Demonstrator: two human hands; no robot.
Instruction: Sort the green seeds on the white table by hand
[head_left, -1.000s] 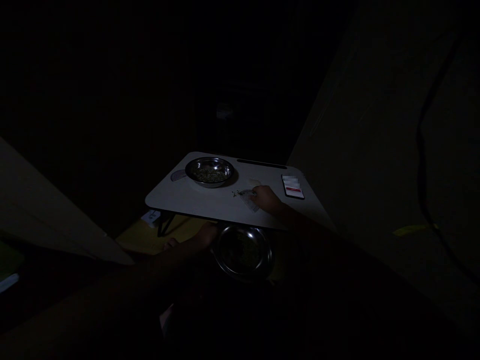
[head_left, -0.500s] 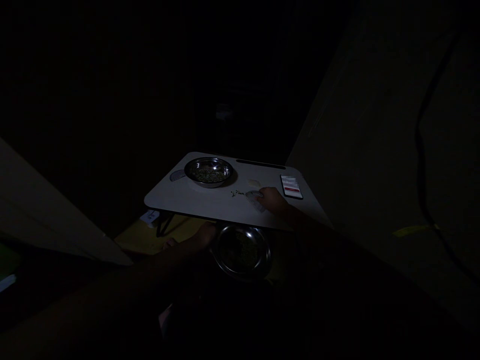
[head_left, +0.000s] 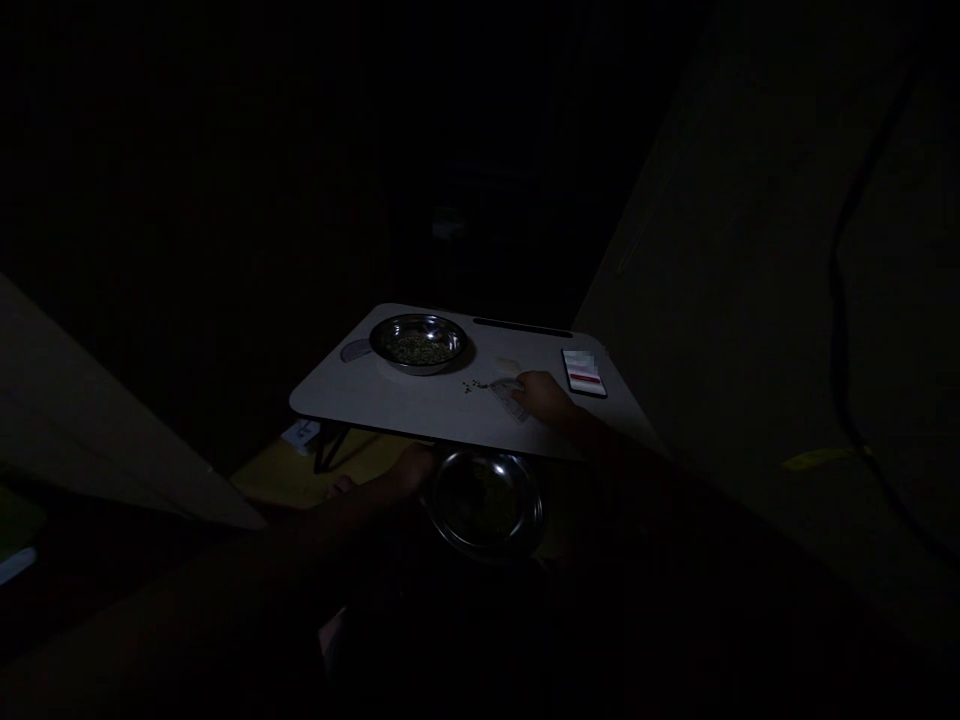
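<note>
My right hand (head_left: 546, 397) is closed on a flat, see-through piece with a curved edge and faint marks, which looks like a protractor (head_left: 508, 400). It lies low over the white table, against a small scatter of green grains (head_left: 472, 385). Just under the table's front edge, my left hand (head_left: 412, 468) is closed at the left rim of a steel bowl (head_left: 457, 535); its fingertips are hard to see in the dark. Greenish grains lie inside this lower bowl. A second steel bowl (head_left: 418, 368), also holding grains, stands on the table at the left.
The white folding table (head_left: 390, 408) bears a lit phone (head_left: 583, 373) at the right, a pale flat patch (head_left: 510, 365) and another semicircular clear piece (head_left: 355, 350) beside the upper bowl. A pale wall (head_left: 720, 300) with a dark cable (head_left: 840, 320) rises at the right. The room is very dark.
My right hand has shifted slightly to the left and up, and the piece in it lies flatter by the grains. My left hand and both bowls are nearly unmoved.
</note>
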